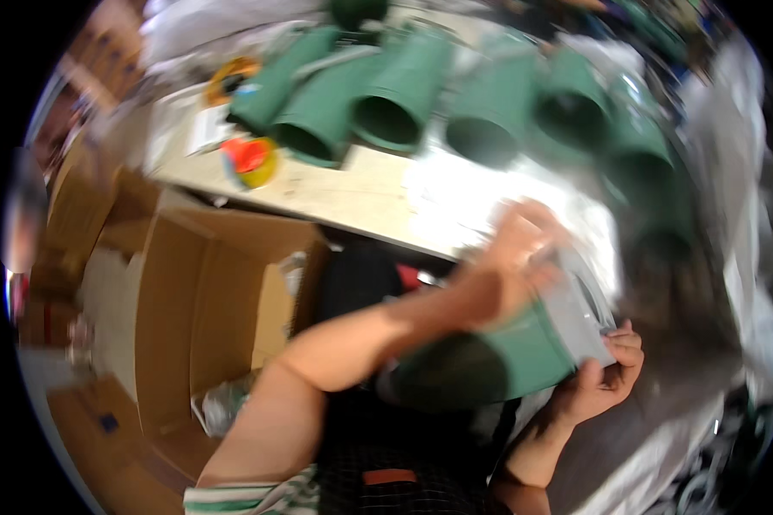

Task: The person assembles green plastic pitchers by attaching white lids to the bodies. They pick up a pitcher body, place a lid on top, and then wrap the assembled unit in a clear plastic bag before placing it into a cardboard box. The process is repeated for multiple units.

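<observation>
A green tube-shaped piece with a grey end band (528, 348) lies slanted across my lap, its kind unclear. My right hand (605, 378) grips the grey band at its right end, with the thumb on the near side and the fingers at the rim. Over the upper side of that same end is my left hand (528, 249), smeared by motion; whether its fingers touch or pinch anything cannot be made out. A dark shadow covers the piece's left part. Several similar green tubes (395, 86) lie on the table with round openings toward me.
An open cardboard box (172, 318) stands at my left with clear plastic (228, 403) inside. Tape rolls (253, 161) lie on the pale table (318, 193). White plastic sheeting (721, 163) hangs at the right, and more cardboard boxes (86, 197) stand far left.
</observation>
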{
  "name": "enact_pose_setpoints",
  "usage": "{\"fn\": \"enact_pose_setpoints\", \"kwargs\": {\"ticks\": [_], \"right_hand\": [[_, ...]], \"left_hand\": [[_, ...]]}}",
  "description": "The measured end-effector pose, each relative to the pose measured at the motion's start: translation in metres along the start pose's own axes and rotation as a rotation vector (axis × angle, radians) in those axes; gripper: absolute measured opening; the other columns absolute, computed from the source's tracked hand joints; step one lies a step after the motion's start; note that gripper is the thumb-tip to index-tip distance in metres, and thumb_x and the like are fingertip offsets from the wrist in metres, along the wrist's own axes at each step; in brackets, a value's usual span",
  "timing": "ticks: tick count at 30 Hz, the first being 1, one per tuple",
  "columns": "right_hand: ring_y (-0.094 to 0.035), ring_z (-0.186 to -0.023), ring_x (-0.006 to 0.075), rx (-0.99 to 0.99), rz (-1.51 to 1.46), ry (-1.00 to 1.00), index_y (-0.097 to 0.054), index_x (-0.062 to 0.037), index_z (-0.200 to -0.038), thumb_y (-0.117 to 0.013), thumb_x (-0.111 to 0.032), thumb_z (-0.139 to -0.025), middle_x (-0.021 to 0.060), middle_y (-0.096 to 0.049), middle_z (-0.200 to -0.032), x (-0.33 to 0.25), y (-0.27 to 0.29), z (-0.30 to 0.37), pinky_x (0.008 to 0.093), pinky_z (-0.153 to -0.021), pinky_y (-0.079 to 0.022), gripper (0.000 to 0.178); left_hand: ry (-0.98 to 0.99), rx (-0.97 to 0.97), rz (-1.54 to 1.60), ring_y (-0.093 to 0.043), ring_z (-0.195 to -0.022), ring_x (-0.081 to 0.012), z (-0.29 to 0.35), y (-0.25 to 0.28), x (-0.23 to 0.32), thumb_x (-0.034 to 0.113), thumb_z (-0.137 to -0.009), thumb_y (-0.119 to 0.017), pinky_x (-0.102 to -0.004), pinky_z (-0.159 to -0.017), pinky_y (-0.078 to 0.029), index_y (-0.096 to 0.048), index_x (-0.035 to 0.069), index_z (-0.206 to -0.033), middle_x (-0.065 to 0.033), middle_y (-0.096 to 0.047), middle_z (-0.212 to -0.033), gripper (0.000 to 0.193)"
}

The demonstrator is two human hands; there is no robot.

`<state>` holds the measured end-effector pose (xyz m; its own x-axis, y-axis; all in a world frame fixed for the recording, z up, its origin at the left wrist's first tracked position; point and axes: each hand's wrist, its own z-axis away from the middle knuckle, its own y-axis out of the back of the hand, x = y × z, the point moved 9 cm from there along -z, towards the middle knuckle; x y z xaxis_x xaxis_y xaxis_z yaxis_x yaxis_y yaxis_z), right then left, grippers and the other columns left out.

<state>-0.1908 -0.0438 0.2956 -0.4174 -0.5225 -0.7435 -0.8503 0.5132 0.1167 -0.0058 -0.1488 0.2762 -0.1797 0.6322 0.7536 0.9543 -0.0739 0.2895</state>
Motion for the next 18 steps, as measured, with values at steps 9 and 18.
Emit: {"fn": "enact_pose_setpoints", "kwargs": {"ticks": [9, 18], "right_hand": [[-0.044, -0.080, 0.0135, 0.278, -1.314, -0.349, -0.040, -0.0196, -0.066, -0.057, -0.033, -0.099, -0.0043, -0.048, -0.057, 0.096, 0.045, 0.010, 0.0391, -0.122, -0.022, 0.040], [-0.048, -0.082, 0.0139, 0.175, -1.254, -0.307, -0.044, -0.0195, -0.070, -0.058, -0.037, -0.097, -0.0062, -0.053, -0.060, 0.127, 0.047, 0.011, 0.0450, -0.122, -0.024, 0.036]], "left_hand": [[0.113, -0.132, -0.236, -0.058, -0.079, -0.0245, -0.021, -0.042, -0.130, 0.009, -0.081, -0.075, -0.0359, -0.075, -0.047, -0.071, 0.004, -0.078, -0.0079, -0.063, -0.077, 0.008], [0.405, -0.287, -0.321, -0.063, -0.092, -0.0320, -0.053, -0.102, -0.225, 0.015, -0.087, -0.069, -0.0429, -0.083, -0.049, -0.070, 0.002, -0.083, -0.0133, -0.067, -0.089, 0.014]]}}
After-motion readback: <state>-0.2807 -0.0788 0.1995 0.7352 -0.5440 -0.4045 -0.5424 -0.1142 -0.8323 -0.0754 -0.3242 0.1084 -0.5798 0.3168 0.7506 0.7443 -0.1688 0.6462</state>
